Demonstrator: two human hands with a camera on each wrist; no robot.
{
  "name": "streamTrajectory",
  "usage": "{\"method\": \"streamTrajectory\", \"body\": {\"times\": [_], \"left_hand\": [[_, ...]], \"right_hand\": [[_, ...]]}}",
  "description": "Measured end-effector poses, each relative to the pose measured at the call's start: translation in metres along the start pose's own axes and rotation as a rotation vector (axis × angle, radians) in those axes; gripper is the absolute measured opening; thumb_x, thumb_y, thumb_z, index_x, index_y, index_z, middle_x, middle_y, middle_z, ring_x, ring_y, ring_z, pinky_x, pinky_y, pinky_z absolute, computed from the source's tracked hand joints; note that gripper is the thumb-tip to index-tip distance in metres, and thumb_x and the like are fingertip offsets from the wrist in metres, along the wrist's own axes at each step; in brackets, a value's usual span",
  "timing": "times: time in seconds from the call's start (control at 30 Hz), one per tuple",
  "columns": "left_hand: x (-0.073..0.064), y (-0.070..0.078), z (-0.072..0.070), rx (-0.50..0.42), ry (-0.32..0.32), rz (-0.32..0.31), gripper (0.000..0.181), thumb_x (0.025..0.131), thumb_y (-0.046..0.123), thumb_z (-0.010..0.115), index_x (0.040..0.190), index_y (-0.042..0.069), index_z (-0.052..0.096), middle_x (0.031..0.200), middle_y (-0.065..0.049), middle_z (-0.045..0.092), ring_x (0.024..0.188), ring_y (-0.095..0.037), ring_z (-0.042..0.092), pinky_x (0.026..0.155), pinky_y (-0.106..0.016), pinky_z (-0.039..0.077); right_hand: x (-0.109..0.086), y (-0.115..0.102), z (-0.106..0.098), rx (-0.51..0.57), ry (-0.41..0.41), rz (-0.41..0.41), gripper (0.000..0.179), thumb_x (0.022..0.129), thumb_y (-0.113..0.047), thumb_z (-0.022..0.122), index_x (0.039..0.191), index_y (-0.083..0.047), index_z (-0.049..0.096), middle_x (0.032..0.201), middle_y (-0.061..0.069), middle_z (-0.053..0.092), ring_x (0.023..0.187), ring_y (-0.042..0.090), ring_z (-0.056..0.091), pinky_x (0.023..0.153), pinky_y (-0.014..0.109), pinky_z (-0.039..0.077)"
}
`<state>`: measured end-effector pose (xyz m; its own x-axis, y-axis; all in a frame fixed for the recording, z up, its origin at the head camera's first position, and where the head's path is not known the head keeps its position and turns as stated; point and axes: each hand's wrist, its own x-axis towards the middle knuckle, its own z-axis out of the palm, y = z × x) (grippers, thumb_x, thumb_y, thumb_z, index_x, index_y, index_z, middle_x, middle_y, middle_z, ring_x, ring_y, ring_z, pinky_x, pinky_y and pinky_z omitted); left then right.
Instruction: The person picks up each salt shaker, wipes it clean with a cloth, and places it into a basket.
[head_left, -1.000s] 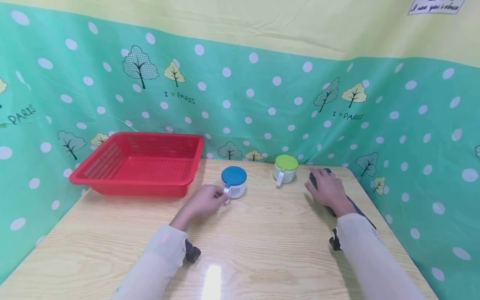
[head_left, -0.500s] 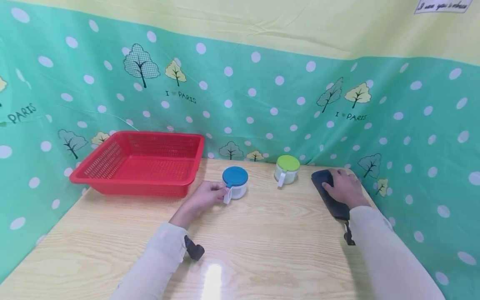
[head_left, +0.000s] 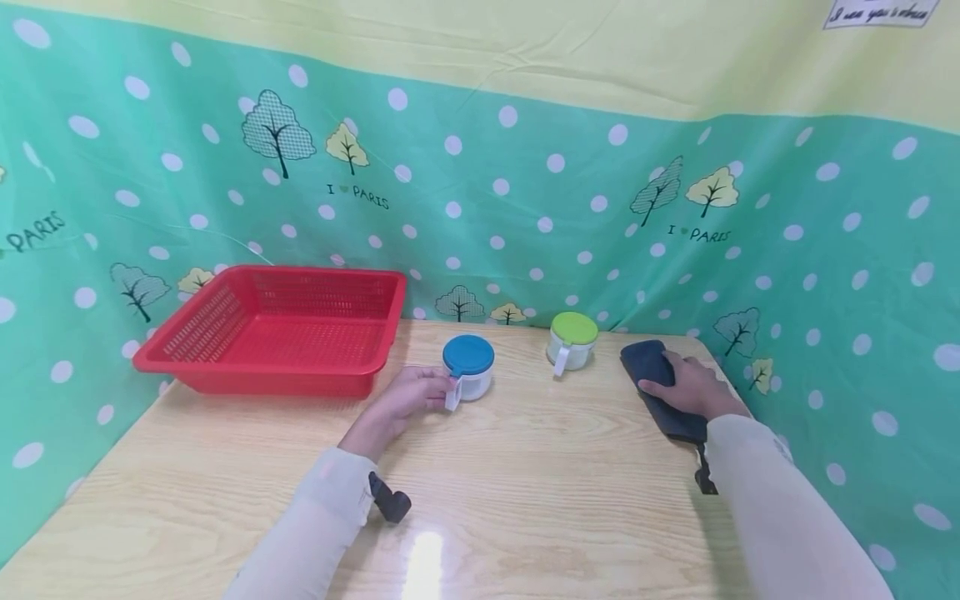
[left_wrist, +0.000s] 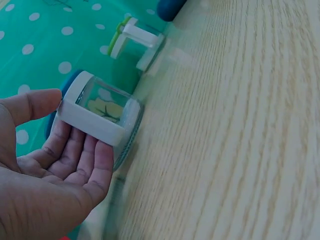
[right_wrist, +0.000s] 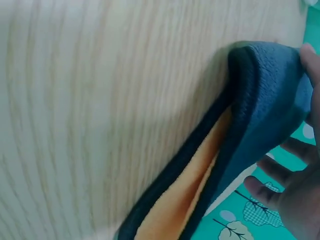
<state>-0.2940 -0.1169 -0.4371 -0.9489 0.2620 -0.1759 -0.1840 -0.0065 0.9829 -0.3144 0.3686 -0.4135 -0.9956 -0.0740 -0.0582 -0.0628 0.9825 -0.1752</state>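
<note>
Where the left hand (head_left: 405, 393) is, head view: at the white handle (head_left: 453, 393) of the blue-lidded jar (head_left: 476, 383), which stands upright on the wooden table (head_left: 540, 508), right of the red basket (head_left: 255, 367); thumb and fingers are clamped together on that handle.
Green-lidded jar (head_left: 572, 340), head view: upright near the table's back edge, between the blue-lidded jar and the dark blue cloth (head_left: 669, 414), its own handle turned toward the person.
Right hand (head_left: 697, 387), head view: clamped on the dark blue cloth at the table's right side, thumb across the near face, other fingers over the far side.
Backdrop (head_left: 517, 142), head view: green fabric with pale dots and printed trees, a yellow band above.
Blue-lidded jar, left wrist view: clear-bodied; the thumb meets the handle's top beside the lid, the other fingers curl behind the handle.
Dark blue cloth, right wrist view: folded, orange showing inside the fold.
Right hand, right wrist view: partly cut off; thumb on the cloth, some fingers spread apart behind it.
</note>
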Motion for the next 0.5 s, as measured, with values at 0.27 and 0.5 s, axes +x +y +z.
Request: {"method": "streamTrajectory", "body": {"times": [0.27,0.5], "left_hand": [[0.002,-0.002,0.0,0.015,0.012,0.009,0.026,0.096,0.008,0.066,0.112,-0.012,0.066,0.103,-0.01,0.067,0.09,-0.02,0.066,0.084,-0.032,0.055],[0.004,0.0,0.001,0.049,0.044,0.016,0.029,0.097,0.011,0.065,0.114,-0.013,0.064,0.108,-0.02,0.069,0.09,-0.02,0.065,0.083,-0.031,0.055]], "right_hand": [[0.003,0.004,0.009,0.096,-0.026,-0.046,0.111,0.091,-0.059,0.068,0.152,0.018,0.016,0.136,0.049,0.04,0.122,0.061,0.048,0.098,0.067,0.044],[0.006,0.002,0.012,0.108,-0.017,-0.035,0.103,0.092,-0.044,0.071,0.151,0.019,0.016,0.139,0.05,0.037,0.125,0.062,0.045,0.101,0.067,0.042]]}}
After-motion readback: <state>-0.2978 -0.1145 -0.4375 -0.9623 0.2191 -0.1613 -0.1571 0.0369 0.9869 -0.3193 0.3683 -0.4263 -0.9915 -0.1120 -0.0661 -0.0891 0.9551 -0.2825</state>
